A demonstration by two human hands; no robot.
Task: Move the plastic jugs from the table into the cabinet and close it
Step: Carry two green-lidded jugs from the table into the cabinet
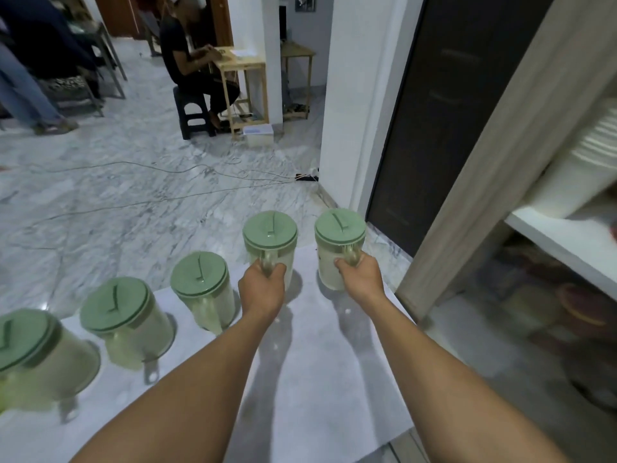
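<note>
Five translucent plastic jugs with round green lids stood in a row along the white surface (320, 362). My left hand (262, 289) was wrapped shut around the handle of the fourth jug from the left (270, 248), and my right hand (360, 279) was curled tight round the handle of the jug at the right end (339, 245). Both jugs stood upright, long axes vertical, handles turned toward me, at the far edge with my arms stretched out. The other three jugs (203, 292) waited untouched to my left.

The open cabinet (467, 162) lay to my right, just beside the surface, so my right hand was the nearer one. Its white shelf (561, 242) already carried what looked like stacked pale dishes, too blurred to name. Below it lay dim rounded things I could not make out. I judged the swing rightward onto the shelf came next. Whether the jugs held anything, I could not tell.
</note>
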